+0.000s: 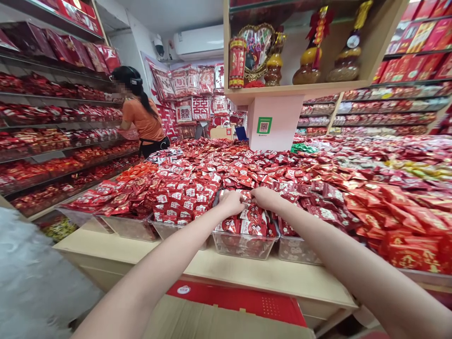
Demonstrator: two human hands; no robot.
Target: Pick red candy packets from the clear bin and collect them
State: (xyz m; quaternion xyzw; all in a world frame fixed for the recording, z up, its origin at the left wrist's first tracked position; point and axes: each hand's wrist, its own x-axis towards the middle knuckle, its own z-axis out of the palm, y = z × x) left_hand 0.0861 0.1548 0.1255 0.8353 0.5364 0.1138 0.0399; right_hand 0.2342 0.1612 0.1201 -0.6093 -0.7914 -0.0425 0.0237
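Observation:
Both my arms reach over a clear plastic bin [245,246] heaped with small red-and-white wrapped packets [253,227]. On the bin's left side my left hand [231,202] has its fingers curled closed at a packet near the top of the heap. Close by, to the right, my right hand [267,198] bends its fingers down onto the same packets in a pinch. The fingertips are partly hidden among the wrappers. Neighbouring bins hold red packets with white print [183,197] on the left and dark red packets [323,207] on the right.
A pale wooden counter [208,268] carries the bins. An open carton [226,322] with a red flap lies below its front edge. Overhead hangs a wooden display shelf [300,89] with bottles. A person in an orange top [143,117] stands by the left shelves. White fabric [38,278] is at lower left.

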